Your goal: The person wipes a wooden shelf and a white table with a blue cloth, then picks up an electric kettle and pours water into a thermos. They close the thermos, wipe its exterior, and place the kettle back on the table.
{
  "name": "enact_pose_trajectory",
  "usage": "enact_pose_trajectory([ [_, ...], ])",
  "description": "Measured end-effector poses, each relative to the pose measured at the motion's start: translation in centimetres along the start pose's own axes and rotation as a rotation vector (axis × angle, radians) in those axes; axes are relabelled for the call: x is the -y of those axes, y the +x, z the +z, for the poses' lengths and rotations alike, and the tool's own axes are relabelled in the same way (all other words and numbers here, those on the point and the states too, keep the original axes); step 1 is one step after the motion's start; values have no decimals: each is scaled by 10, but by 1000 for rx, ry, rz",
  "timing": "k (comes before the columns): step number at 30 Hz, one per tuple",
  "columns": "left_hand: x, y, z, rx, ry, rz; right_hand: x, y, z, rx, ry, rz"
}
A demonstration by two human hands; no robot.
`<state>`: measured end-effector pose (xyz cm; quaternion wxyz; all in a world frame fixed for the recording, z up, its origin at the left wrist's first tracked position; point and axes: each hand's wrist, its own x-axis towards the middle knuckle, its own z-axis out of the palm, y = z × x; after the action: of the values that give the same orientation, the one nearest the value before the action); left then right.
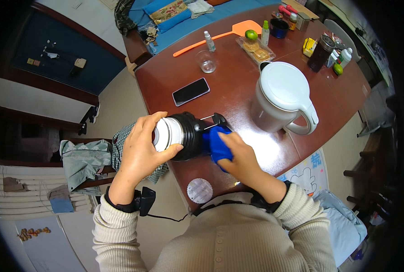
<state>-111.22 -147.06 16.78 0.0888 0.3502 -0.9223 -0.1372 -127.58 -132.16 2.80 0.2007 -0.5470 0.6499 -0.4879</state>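
Observation:
A black vacuum flask (188,136) with a silver-white top lies tilted over the near left part of the brown table. My left hand (147,144) grips its silver-white end, thumb and fingers on either side. My right hand (239,154) holds a blue cloth (219,144) against the flask's other end. A black handle with metal links (219,119) sticks out beside the cloth. Near the table edge in front of me lies a round, pale patterned disc (200,190).
On the table (229,91) stand a large white-lidded jug (283,98) at right, a smartphone (191,91), a drinking glass (207,62), a spray bottle (209,41), an orange fly swatter (219,35), packaged biscuits (256,49) and a dark tumbler (321,53). Draped clothes (86,163) hang on a chair at left.

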Motion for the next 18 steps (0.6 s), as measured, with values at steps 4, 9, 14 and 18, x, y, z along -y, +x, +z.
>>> enact_pose_trajectory([
  [4, 3, -3, 0, -3, -22, 14, -7, 4, 20, 107, -194, 40],
  [9, 20, -10, -3, 14, -84, -62, -51, 6, 21, 367, -437, 241],
  [14, 31, -15, -1, -2, -120, -80, -51, 0, 28, 193, -300, 120],
  [18, 35, -15, -1, 1, -151, -126, -26, 13, 33, 124, -202, 26],
])
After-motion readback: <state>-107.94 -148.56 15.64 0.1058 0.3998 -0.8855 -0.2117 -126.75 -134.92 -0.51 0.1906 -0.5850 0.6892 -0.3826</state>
